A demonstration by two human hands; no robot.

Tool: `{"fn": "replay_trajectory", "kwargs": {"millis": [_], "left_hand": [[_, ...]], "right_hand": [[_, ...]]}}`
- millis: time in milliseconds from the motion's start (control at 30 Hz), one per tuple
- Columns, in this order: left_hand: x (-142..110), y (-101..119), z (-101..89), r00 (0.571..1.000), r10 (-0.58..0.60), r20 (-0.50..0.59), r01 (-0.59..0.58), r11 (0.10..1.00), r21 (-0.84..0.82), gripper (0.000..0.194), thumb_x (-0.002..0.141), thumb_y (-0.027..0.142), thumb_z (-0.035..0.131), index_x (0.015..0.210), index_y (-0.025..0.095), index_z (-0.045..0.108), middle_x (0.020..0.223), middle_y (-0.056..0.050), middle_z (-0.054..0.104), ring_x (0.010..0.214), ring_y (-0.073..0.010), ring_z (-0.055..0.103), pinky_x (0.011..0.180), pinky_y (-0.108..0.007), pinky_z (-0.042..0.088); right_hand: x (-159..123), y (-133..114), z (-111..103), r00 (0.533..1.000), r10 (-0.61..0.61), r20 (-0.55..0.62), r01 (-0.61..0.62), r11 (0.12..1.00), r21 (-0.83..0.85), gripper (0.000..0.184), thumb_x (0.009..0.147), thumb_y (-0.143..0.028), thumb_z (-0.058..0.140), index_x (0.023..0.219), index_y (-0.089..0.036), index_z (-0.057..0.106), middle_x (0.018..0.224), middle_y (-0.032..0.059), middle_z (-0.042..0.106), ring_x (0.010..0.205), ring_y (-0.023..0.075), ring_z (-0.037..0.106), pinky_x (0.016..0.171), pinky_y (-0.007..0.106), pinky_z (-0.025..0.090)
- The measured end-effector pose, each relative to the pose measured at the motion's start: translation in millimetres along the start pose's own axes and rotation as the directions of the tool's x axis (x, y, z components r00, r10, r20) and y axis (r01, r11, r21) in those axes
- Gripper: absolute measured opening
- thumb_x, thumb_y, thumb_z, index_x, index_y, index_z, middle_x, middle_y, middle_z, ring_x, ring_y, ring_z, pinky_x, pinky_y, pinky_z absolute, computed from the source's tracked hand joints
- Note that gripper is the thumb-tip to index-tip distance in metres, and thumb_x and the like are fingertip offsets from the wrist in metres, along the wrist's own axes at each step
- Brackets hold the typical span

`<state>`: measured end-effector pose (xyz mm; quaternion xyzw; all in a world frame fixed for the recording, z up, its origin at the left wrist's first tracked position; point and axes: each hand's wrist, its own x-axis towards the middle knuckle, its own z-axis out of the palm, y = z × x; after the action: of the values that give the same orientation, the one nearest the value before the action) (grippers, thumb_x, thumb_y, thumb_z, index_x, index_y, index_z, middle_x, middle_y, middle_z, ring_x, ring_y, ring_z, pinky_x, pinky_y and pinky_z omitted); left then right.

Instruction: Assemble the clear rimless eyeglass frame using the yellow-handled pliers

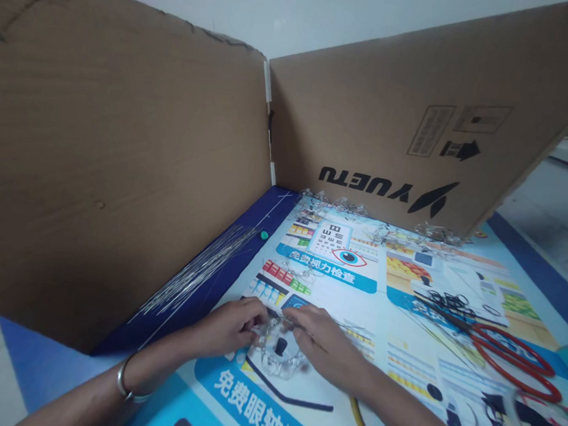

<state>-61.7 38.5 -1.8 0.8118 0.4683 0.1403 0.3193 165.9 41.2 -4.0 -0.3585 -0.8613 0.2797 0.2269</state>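
Observation:
A see-through ring of clear pieces and thin wire (278,368) lies low over the printed sheet (326,294), between my two hands. My left hand (233,326), with a silver bangle on its wrist, pinches the ring's left side with curled fingers. On the opposite side, the fingers of my right hand (324,345) close on the ring's upper right edge. Fine details at the fingertips are too small to make out. Just beyond the hands lies another clear wire piece (296,271).
Two cardboard walls (118,157) (372,128) meet behind the sheet. Thin straight wires (200,272) lie at left. Red-handled scissors (514,359) and black loops (449,302) lie at right. Several clear wire pieces (397,234) line the back wall.

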Motion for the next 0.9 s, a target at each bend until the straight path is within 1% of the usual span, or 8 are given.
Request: {"fn": "replay_trajectory", "kwargs": {"millis": [67, 133, 267, 400, 567, 733, 900], "left_hand": [[-0.2, 1.8, -0.5, 1.0, 0.0, -0.004, 0.0, 1.0, 0.003, 0.024, 0.068, 0.005, 0.054, 0.089, 0.018, 0.052, 0.081, 0.003, 0.052, 0.069, -0.0112, 0.048, 0.061, -0.02, 0.035], [-0.3, 2.7, -1.0, 1.0, 0.01, -0.002, -0.01, 1.0, 0.008, 0.028, 0.068, 0.004, 0.054, 0.092, 0.018, 0.051, 0.084, 0.002, 0.052, 0.07, -0.0116, 0.048, 0.062, -0.021, 0.036], [-0.9, 2.3, -1.5, 0.999, 0.049, 0.0, -0.049, 0.999, 0.018, 0.028, 0.07, 0.007, 0.055, 0.096, 0.019, 0.054, 0.087, 0.001, 0.052, 0.074, -0.0133, 0.049, 0.065, -0.022, 0.037], [-1.6, 1.1, -1.6, 0.997, 0.076, -0.005, -0.076, 0.997, 0.03, 0.026, 0.071, 0.008, 0.053, 0.095, 0.019, 0.056, 0.087, 0.0, 0.052, 0.077, -0.0146, 0.05, 0.066, -0.022, 0.039], [-1.4, 0.4, -1.1, 0.995, 0.095, -0.013, -0.095, 0.995, 0.038, 0.03, 0.069, 0.006, 0.054, 0.096, 0.02, 0.057, 0.088, 0.0, 0.053, 0.078, -0.0143, 0.051, 0.067, -0.022, 0.039], [-1.4, 0.7, -0.8, 0.995, 0.094, -0.017, -0.093, 0.994, 0.052, 0.033, 0.069, 0.005, 0.054, 0.097, 0.02, 0.056, 0.087, 0.0, 0.053, 0.079, -0.0146, 0.051, 0.067, -0.021, 0.038], [-2.0, 1.8, -1.6, 0.993, 0.115, -0.009, -0.114, 0.993, 0.043, 0.031, 0.069, 0.004, 0.054, 0.095, 0.02, 0.056, 0.088, 0.001, 0.053, 0.079, -0.0141, 0.051, 0.067, -0.021, 0.038]], "right_hand": [[0.1, 0.7, 3.7, 1.0, 0.01, -0.004, -0.01, 1.0, 0.027, 0.033, 0.084, -0.016, 0.04, 0.112, -0.024, 0.055, 0.096, 0.0037, 0.065, 0.091, 0.0204, 0.056, 0.082, 0.036, 0.041], [-0.2, 1.4, 5.6, 0.999, 0.039, -0.015, -0.038, 0.998, 0.043, 0.034, 0.082, -0.017, 0.042, 0.114, -0.023, 0.054, 0.099, 0.0047, 0.065, 0.094, 0.0214, 0.057, 0.084, 0.037, 0.041], [-1.0, 0.2, 1.9, 0.996, 0.082, -0.035, -0.079, 0.994, 0.075, 0.037, 0.078, -0.016, 0.047, 0.114, -0.021, 0.054, 0.108, 0.0068, 0.062, 0.099, 0.0215, 0.056, 0.085, 0.036, 0.043], [-0.4, -1.3, -2.0, 0.997, 0.061, -0.041, -0.056, 0.993, 0.099, 0.034, 0.077, -0.016, 0.047, 0.109, -0.021, 0.056, 0.108, 0.0063, 0.061, 0.101, 0.0207, 0.056, 0.086, 0.035, 0.044], [-0.2, 0.6, 2.7, 0.999, 0.024, -0.026, -0.023, 0.999, 0.046, 0.034, 0.08, -0.019, 0.046, 0.112, -0.023, 0.057, 0.111, 0.0055, 0.063, 0.099, 0.0213, 0.058, 0.086, 0.036, 0.043], [0.0, 1.3, 6.9, 1.0, 0.006, -0.015, -0.005, 0.999, 0.04, 0.038, 0.081, -0.019, 0.043, 0.117, -0.022, 0.056, 0.113, 0.0065, 0.062, 0.102, 0.022, 0.057, 0.087, 0.037, 0.042], [-1.5, -0.2, 3.3, 1.0, 0.015, 0.008, -0.015, 0.999, 0.047, 0.04, 0.083, -0.03, 0.046, 0.121, -0.02, 0.053, 0.117, 0.0091, 0.06, 0.105, 0.0239, 0.056, 0.088, 0.039, 0.043]]}}
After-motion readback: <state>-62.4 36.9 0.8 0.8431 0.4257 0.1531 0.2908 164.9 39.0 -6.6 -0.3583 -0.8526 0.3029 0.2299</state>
